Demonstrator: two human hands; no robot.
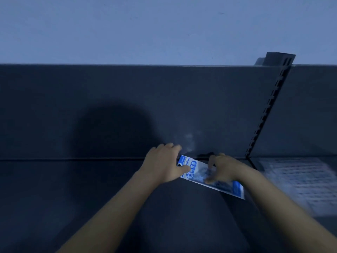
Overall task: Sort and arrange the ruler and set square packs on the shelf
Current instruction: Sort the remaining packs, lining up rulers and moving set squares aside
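One pack [211, 178] is gripped at its ends by the left hand [164, 163] and right hand [224, 168], askew near the back of the dark shelf [91, 189]; blurred packs [299, 181] lie to the right; arranging is judged barely begun.

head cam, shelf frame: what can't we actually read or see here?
- Pack: print too blurred and small to read; middle covered by left hand and right hand.
- Contents: ruler or set square, cannot tell.
- Pale stack at right: motion-blurred, cut off by the frame edge.
- Object behind the slotted upright: mostly hidden.
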